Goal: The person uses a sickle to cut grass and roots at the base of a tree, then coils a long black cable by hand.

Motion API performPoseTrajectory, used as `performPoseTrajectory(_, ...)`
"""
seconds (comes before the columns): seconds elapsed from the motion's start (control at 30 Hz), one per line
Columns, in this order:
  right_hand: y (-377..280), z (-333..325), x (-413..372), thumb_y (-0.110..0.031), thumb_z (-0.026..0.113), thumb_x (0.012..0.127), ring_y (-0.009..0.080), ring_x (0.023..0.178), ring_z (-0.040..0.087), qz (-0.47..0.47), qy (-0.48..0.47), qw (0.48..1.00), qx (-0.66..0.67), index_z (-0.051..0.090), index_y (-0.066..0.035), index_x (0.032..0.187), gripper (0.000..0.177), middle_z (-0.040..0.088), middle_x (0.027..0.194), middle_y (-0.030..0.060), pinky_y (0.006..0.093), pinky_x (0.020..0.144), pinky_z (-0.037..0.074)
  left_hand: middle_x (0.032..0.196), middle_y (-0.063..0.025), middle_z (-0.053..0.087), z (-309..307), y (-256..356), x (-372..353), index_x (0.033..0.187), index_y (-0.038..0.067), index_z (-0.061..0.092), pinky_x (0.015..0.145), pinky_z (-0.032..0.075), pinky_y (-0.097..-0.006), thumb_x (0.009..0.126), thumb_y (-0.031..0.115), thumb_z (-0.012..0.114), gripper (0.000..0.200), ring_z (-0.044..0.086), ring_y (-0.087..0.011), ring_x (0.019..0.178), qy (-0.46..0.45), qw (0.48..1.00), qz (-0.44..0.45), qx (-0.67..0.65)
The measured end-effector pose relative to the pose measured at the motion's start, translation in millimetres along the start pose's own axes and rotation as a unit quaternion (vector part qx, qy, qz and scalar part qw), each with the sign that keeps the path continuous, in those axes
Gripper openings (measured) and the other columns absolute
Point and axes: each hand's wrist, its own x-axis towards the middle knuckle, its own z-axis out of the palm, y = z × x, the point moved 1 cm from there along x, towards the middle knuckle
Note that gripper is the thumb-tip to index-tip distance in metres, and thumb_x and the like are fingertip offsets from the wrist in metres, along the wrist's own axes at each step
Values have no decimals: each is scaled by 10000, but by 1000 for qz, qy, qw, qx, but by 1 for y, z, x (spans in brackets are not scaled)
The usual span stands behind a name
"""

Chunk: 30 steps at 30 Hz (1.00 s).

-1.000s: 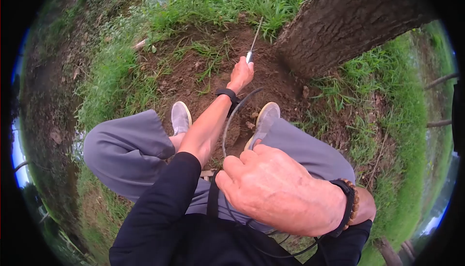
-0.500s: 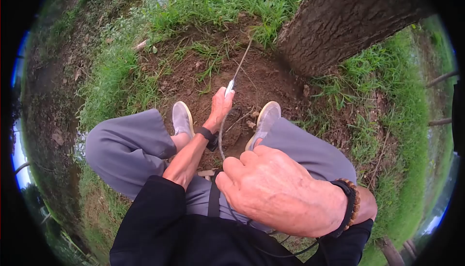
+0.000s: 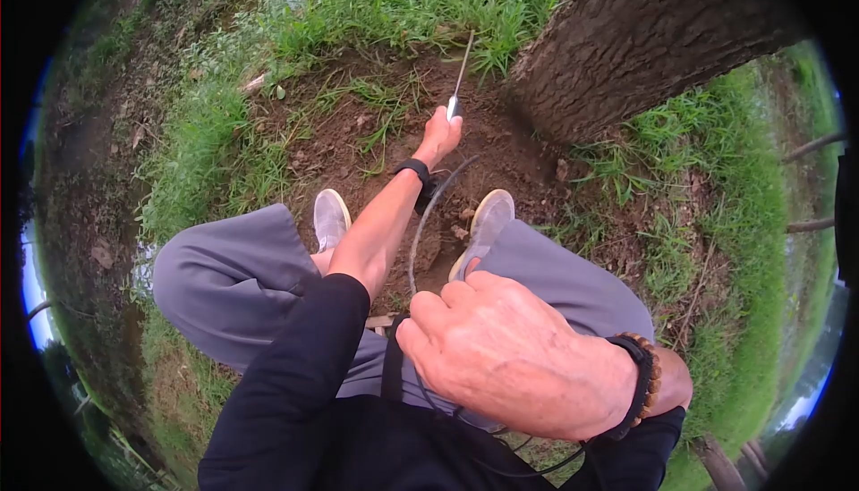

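Note:
My left hand reaches forward over the bare soil, closed around the whitish handle of a slim tool. From that handle a thin grey shaft points toward the grass near the tree base. Close to the camera, my right hand is a fist, back of the hand upward. A grey cord comes out at its finger side and curves up beside my left wrist, its far end loose above the dirt. What lies inside the right fist is hidden.
A thick tree trunk leans at upper right. Grass borders the dug-up soil. My shoes and bent knees flank the work area. A thin black cable hangs near my lap.
My left hand has moved forward and slightly right with the tool. The grey cord's far end now shows loose, where before the cord ran up to that hand. My right hand stays nearly still.

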Motion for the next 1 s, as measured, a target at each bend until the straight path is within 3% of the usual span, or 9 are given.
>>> performPoseTrajectory(0.2,-1,0,-3,-119,611,683,185,663,562,-3,-4,1000,9,536,-43,757,130,483,696,48,308,588,449,833,-259,599,-20,-12,-44,949,8,459,695,459,-488,866,257,560,282,601,-440,806,2,1000,2,30)
performPoseTrajectory(0.37,-2,-2,-5,-119,609,683,186,661,560,-5,5,1000,2,534,-42,753,128,483,690,47,311,590,453,767,-218,594,-36,-41,-99,877,4,492,662,447,-451,870,317,568,322,590,-366,717,-7,998,-60,12)
performPoseTrajectory(0.53,-1,1,-8,-116,603,685,184,670,561,-6,0,1000,19,525,-47,748,121,483,693,50,308,597,453,717,-194,585,-56,-9,-89,798,-6,524,646,436,-437,884,337,555,355,584,-326,697,43,997,-63,3)
performPoseTrajectory(0.6,0,-1,-5,-116,602,687,184,673,562,-5,-2,1000,15,527,-47,751,120,486,697,51,306,599,452,719,-195,585,-54,12,-58,799,-9,520,642,436,-433,895,343,549,366,578,-318,687,65,995,-43,-63)
performPoseTrajectory(0.67,-1,-3,-4,-116,602,689,184,677,563,-3,-5,1000,13,530,-47,755,119,490,701,52,304,602,452,731,-206,587,-48,38,-26,801,-11,511,636,436,-433,905,355,539,382,580,-344,695,106,992,29,-63)
performPoseTrajectory(0.73,-1,-5,-2,-117,603,692,185,680,568,7,-24,1000,1,533,-48,760,120,494,709,55,302,605,450,749,-227,589,-36,51,4,850,-14,499,651,435,-462,912,347,522,367,588,-396,738,105,992,33,-53)
performPoseTrajectory(0.8,0,-1,-2,-116,602,692,184,678,569,10,-15,1000,-3,531,-49,760,118,493,709,54,301,602,449,808,-269,604,-25,52,9,934,-12,484,697,441,-499,913,334,505,347,594,-450,830,73,997,22,4)
performPoseTrajectory(0.87,0,-1,-2,-115,602,692,183,676,570,11,-3,1000,-7,530,-51,759,117,492,709,54,300,599,447,936,-321,606,-3,7,5,999,-3,468,744,451,-525,906,326,508,344,582,-483,933,-23,996,-24,77)
performPoseTrajectory(1.0,0,1,-4,-117,605,689,180,667,567,7,-12,1000,-6,525,-51,753,122,490,705,51,301,594,446,910,-288,605,-12,1,-41,954,-3,469,729,445,-505,906,329,515,338,588,-458,889,-20,999,-40,24)
